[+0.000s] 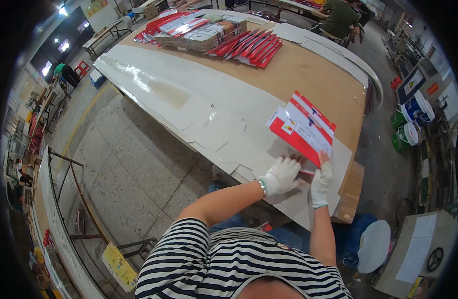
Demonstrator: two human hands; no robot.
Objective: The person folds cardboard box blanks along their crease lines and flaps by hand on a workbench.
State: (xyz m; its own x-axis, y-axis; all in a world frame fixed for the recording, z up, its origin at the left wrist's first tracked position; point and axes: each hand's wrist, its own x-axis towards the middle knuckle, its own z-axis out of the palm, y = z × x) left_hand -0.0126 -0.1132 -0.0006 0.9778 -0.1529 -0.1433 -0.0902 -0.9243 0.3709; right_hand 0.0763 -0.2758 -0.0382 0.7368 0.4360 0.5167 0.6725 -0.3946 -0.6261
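Observation:
A red and white printed cardboard carton (304,127), looking like a flat folded blank, is tilted above the near right part of the table (224,84). My right hand (321,185), in a white glove with bare fingertips, grips its lower corner, with the thumb side hidden. My left hand (282,176), gloved the same way, rests low beside the carton's bottom edge. Its fingers reach out over the tabletop and appear apart, holding nothing that I can see. Between the hands a small strip of red and white shows, partly covered.
Bundled cartons (209,36) and a fanned row of red cartons (251,47) lie at the table's far end. A brown box (355,192) stands at the near right corner. Buckets (407,135) line the right side. A person (338,20) sits beyond the table.

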